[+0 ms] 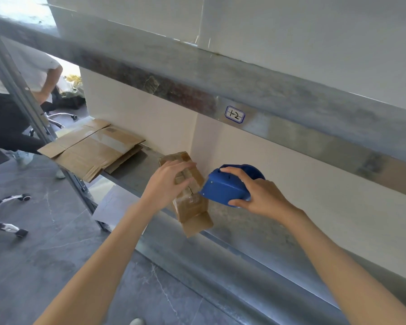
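The left hand point(171, 181) clasped the small cardboard box point(193, 208) standing on the metal shelf point(244, 233), fingers over its top. The right hand point(259, 194) gripped a blue tape dispenser point(223, 187), its edge touching the box's right side

This looks like a stockroom or packing corner of an office. A galvanised steel shelf rack point(220, 266) stands against a cream wall, and its upper beam point(314, 109) carries a handwritten bin label point(234, 114). Flattened cardboard boxes point(92, 148) lie at the far left of the shelf, with a small taped carton point(192, 207) and a blue tape dispenser point(223, 188) nearer. Left of the rack, wheeled chair bases point(12, 198) stand on a grey stone-look floor point(56, 254).
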### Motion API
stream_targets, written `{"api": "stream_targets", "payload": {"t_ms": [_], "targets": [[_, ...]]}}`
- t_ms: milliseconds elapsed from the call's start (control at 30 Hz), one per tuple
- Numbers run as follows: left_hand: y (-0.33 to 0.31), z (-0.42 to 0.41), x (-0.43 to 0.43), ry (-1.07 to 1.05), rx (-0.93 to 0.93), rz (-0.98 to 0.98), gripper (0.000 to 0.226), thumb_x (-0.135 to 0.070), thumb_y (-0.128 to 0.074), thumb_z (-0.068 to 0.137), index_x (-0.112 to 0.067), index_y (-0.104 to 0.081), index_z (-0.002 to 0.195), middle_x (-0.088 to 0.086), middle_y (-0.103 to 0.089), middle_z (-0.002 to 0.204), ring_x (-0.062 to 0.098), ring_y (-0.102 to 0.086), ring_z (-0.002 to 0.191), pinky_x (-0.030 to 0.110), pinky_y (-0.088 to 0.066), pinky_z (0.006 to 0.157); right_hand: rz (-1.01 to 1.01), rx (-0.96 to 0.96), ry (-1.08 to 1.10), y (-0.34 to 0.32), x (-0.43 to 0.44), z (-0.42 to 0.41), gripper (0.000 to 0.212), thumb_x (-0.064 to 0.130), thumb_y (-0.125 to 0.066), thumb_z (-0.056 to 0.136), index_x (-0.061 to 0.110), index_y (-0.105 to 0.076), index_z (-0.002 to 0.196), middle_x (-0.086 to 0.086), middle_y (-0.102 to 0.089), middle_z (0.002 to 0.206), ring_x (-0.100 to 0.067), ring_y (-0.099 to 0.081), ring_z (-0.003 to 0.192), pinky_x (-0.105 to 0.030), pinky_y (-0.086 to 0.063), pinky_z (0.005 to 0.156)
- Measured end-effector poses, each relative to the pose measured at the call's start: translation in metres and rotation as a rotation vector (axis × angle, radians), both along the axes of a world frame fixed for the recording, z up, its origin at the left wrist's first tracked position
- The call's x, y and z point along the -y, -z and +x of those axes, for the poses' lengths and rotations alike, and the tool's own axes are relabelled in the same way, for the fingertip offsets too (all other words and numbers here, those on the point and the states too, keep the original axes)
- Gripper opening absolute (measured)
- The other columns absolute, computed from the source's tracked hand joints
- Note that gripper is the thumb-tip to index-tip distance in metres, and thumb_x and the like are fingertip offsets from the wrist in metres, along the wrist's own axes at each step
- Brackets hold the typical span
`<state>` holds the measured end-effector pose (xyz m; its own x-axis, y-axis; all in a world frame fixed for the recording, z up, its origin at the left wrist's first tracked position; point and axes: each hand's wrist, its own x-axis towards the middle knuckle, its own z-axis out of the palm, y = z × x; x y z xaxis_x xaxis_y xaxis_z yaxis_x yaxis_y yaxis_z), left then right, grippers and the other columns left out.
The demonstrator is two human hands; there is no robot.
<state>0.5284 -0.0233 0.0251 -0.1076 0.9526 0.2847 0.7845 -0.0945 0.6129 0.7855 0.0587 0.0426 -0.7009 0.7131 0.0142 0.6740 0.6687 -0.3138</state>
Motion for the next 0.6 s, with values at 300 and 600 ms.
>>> {"api": "stream_targets", "payload": {"t_ms": [300, 600], "targets": [[-0.001, 0.001, 0.012, 0.099, 0.159, 0.026, 0.025, -0.006, -0.066, 0.091, -0.018, -0.067, 0.113, -0.010, -0.067, 0.108, 0.006, -0.061, 0.103, 0.028, -0.048, 0.092, -0.006, 0.056, -0.164, -0.003, 0.014, -0.019, 0.083, 0.041, -0.069, 0.087, 0.066, -0.006, 0.136, 0.013, -0.061, 0.118, -0.011, -0.053, 0.076, -0.026, -0.041, 0.065], [0.007, -0.003, 0.023, 0.026, 0.277, -0.063, 0.022, 0.004, -0.061, 0.087, -0.017, -0.066, 0.090, -0.005, -0.069, 0.089, 0.005, -0.061, 0.087, 0.028, -0.050, 0.085, 0.006, 0.097, -0.185, -0.002, 0.019, -0.030, 0.078, 0.057, -0.061, 0.085, 0.066, -0.005, 0.139, 0.016, -0.059, 0.101, -0.002, -0.048, 0.067, -0.023, -0.039, 0.062]]}}
